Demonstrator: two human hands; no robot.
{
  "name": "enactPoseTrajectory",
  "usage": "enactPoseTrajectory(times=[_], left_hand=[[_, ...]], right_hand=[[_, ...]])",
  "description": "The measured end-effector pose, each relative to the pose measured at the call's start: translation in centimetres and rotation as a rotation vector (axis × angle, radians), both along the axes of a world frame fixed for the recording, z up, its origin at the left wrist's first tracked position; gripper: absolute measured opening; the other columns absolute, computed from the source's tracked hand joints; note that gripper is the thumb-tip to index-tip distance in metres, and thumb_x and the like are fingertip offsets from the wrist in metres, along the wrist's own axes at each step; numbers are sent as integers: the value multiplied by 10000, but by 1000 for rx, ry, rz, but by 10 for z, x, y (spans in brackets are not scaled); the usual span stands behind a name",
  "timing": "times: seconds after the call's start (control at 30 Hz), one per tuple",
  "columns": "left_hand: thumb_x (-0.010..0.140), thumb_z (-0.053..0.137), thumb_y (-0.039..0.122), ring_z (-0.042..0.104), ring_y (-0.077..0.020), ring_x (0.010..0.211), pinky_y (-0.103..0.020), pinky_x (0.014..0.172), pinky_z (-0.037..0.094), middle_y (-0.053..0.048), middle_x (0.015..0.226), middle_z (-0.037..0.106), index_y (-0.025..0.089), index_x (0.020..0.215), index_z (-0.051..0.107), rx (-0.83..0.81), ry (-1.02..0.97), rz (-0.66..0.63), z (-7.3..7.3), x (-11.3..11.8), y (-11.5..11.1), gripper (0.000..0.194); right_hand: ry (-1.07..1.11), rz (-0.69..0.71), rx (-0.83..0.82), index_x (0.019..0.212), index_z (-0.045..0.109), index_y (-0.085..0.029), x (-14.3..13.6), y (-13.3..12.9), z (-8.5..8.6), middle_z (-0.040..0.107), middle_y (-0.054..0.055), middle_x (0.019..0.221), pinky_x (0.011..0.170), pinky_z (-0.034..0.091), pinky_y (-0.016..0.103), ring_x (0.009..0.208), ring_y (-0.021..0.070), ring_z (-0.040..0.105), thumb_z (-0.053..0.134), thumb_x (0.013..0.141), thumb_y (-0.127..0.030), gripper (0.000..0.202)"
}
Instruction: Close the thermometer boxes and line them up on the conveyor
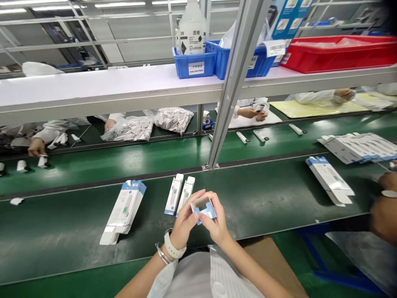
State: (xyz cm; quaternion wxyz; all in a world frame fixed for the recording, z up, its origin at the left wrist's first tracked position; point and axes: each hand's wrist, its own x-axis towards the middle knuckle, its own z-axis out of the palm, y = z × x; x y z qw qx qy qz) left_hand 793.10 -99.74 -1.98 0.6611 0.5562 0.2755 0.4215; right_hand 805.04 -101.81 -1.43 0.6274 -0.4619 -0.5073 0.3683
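Observation:
A small white-and-blue carton [204,207] is held between my two hands above the green bench, its top end facing me and gaping. My left hand [183,221] wraps its left side, thumb at the near edge. Around the right side curls my right hand [217,219], its thumb pressed on the blue flap. Just beyond my left hand lie two upright-printed cartons [173,194] side by side, one partly hidden by my fingers. To the left rests a stack of flattened cartons [125,209] with blue ends.
Another flat carton stack [329,179] lies at right, near a co-worker's arm [384,207]. A metal post [231,91] rises behind my hands. The green conveyor [161,154] carries white devices [242,137]. Blue bins [195,64] and a red bin [338,56] stand on the shelf.

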Motion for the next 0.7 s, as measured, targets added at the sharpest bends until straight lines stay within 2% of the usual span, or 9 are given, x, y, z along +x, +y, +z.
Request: enactPoseTrajectory(times=[0.1, 0.17, 0.23, 0.37, 0.5, 0.7], left_hand=[[820, 536, 429, 366, -293, 1265, -430, 1052, 312, -95, 1381, 405, 219, 1279, 465, -36, -59, -20, 6, 3, -2, 511], [796, 541, 490, 341, -305, 1280, -449, 1057, 300, -96, 1399, 380, 224, 1306, 436, -39, -100, -50, 8, 2, -4, 585], [806, 506, 519, 326, -310, 1288, -463, 1066, 281, -102, 1395, 387, 213, 1288, 465, -41, -107, -55, 10, 0, -5, 572], [829, 551, 339, 391, -280, 1251, -429, 1053, 315, -92, 1311, 491, 206, 1107, 627, -68, -26, 19, 19, 1, -3, 318], [786, 616, 251, 479, -261, 1173, -386, 984, 412, -84, 1241, 552, 210, 1022, 669, -128, -4, 88, 24, 7, -4, 246], [775, 632, 199, 504, -247, 1151, -373, 992, 415, -77, 1183, 598, 211, 1016, 676, -146, -44, 101, 22, 12, -7, 246]], right_hand=[[-71, -9, 21, 899, 488, -209, 0, -2, -1, 494, 14, 805, 632, 388, 305, 695, 167, 474, 547, 726, -387, 255], [-47, 5, 23, 908, 482, -209, 1, -3, -1, 494, 16, 811, 623, 385, 302, 691, 169, 477, 531, 731, -398, 264], [-17, 18, 31, 916, 479, -209, 2, -5, 0, 491, 15, 809, 619, 385, 301, 681, 167, 475, 514, 737, -414, 274], [-20, 26, 52, 944, 490, -214, 2, -7, 0, 498, 25, 847, 652, 398, 317, 716, 178, 487, 476, 762, -488, 330], [61, -48, 16, 915, 523, -218, 1, -7, -4, 507, 27, 826, 656, 402, 322, 712, 177, 494, 284, 848, -531, 400], [98, -88, -14, 952, 491, -220, 2, -9, -9, 532, 22, 837, 653, 414, 313, 725, 177, 513, 418, 804, -465, 295]])
